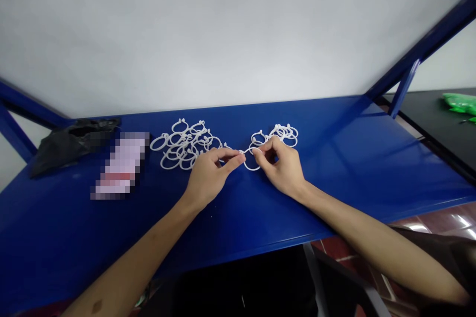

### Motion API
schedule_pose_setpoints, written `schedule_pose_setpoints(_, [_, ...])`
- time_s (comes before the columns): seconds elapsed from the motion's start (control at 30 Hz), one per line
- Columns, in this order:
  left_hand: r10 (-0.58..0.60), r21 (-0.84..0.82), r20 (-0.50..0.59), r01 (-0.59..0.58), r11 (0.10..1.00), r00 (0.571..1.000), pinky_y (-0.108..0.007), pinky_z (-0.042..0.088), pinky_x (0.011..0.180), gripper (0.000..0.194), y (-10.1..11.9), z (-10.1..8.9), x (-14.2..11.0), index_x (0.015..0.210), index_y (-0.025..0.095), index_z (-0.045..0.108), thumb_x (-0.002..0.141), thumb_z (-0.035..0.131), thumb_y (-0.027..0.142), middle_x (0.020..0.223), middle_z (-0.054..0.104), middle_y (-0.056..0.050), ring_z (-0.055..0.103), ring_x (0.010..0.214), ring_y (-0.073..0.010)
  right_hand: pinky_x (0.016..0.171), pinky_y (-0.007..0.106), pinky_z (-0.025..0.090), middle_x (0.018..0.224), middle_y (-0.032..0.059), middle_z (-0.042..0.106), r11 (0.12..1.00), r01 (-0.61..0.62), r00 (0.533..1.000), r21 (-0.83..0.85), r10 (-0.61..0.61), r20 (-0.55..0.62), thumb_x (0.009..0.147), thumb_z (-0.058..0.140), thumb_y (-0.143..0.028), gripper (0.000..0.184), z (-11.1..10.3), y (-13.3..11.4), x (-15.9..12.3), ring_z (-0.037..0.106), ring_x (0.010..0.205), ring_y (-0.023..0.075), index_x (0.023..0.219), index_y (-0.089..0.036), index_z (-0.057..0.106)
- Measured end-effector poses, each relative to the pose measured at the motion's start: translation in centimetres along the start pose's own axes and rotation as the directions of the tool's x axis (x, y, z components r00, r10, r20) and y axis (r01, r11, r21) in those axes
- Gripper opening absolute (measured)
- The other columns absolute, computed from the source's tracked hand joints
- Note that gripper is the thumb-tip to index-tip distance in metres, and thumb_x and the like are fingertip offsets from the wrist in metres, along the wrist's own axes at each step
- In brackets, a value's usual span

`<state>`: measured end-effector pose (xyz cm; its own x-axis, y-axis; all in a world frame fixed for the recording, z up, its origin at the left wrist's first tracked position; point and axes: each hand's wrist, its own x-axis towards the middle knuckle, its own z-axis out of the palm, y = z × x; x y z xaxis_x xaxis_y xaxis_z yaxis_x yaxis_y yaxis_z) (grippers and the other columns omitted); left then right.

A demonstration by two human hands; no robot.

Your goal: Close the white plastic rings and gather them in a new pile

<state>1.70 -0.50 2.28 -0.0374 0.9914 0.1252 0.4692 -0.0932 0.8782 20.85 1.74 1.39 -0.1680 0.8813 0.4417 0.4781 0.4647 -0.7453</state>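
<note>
A white plastic ring [252, 164] is held just above the blue table [334, 168], pinched from both sides. My left hand [208, 174] grips its left end with thumb and forefinger. My right hand [280, 166] pinches its right side, fingers curled. Left of my hands lies a pile of several loose white rings [184, 144]. A smaller cluster of white rings [282, 133] lies just behind my right hand.
A black plastic bag [70, 146] lies at the table's far left, with a blurred pinkish packet [121, 166] beside it. A white wall stands behind. Blue frame bars [420, 49] rise at right. A dark table with a green object [461, 104] is at far right.
</note>
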Motion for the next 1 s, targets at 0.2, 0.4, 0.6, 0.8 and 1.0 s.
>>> schedule_pose_setpoints(0.2, [-0.041, -0.151, -0.089, 0.027, 0.988, 0.995, -0.032, 0.055, 0.071, 0.019, -0.9, 0.4, 0.1, 0.094, 0.031, 0.080, 0.081, 0.077, 0.045, 0.094, 0.078, -0.002, 0.067, 0.076, -0.0165, 0.063, 0.027, 0.054, 0.085, 0.0005, 0.071, 0.988, 0.150, 0.985, 0.032, -0.152, 0.079, 0.099, 0.058, -0.030, 0.019, 0.2, 0.3, -0.5, 0.067, 0.070, 0.0132, 0.115, -0.022, 0.061])
schedule_pose_setpoints(0.4, [-0.037, -0.252, -0.135, 0.002, 0.968, 0.990, -0.038, 0.054, 0.089, 0.015, -1.2, 1.2, -0.3, 0.090, 0.029, 0.080, 0.080, 0.078, 0.039, 0.095, 0.076, -0.002, 0.069, 0.088, -0.0186, 0.079, 0.031, 0.060, 0.102, 0.0042, 0.076, 0.963, 0.266, 0.960, 0.041, -0.269, 0.074, 0.100, 0.057, -0.027, 0.013, 0.2, -0.1, -1.0, 0.073, 0.088, 0.0164, 0.106, -0.022, 0.067])
schedule_pose_setpoints(0.6, [0.017, -0.245, -0.186, -0.063, 0.967, 0.982, -0.033, 0.053, 0.086, 0.012, -1.3, 1.7, -1.0, 0.082, 0.026, 0.078, 0.083, 0.076, 0.038, 0.090, 0.073, 0.000, 0.068, 0.088, -0.0170, 0.076, 0.028, 0.059, 0.099, 0.0047, 0.077, 0.948, 0.297, 0.945, 0.115, -0.309, 0.107, 0.100, 0.057, -0.022, 0.011, 0.0, -0.1, -1.3, 0.073, 0.084, 0.0146, 0.102, -0.019, 0.068])
schedule_pose_setpoints(0.8, [0.040, -0.210, -0.214, -0.086, 0.974, 0.976, -0.031, 0.053, 0.083, 0.012, -1.5, 1.6, -1.0, 0.089, 0.029, 0.079, 0.085, 0.075, 0.040, 0.095, 0.074, 0.001, 0.068, 0.088, -0.0158, 0.078, 0.027, 0.058, 0.102, 0.0036, 0.076, 0.947, 0.290, 0.945, 0.136, -0.306, 0.113, 0.100, 0.058, -0.021, 0.007, 0.2, -0.1, -1.0, 0.073, 0.088, 0.0147, 0.101, -0.020, 0.065])
schedule_pose_setpoints(1.0, [0.155, -0.067, -0.259, -0.178, 0.982, 0.953, -0.028, 0.052, 0.077, 0.009, -0.7, 1.5, -1.2, 0.086, 0.029, 0.079, 0.088, 0.072, 0.033, 0.087, 0.072, 0.002, 0.065, 0.081, -0.0141, 0.076, 0.029, 0.057, 0.093, 0.0055, 0.073, 0.943, 0.312, 0.934, 0.115, -0.327, 0.144, 0.102, 0.053, -0.021, 0.010, 0.3, -0.3, -1.1, 0.070, 0.083, 0.0163, 0.099, -0.019, 0.062])
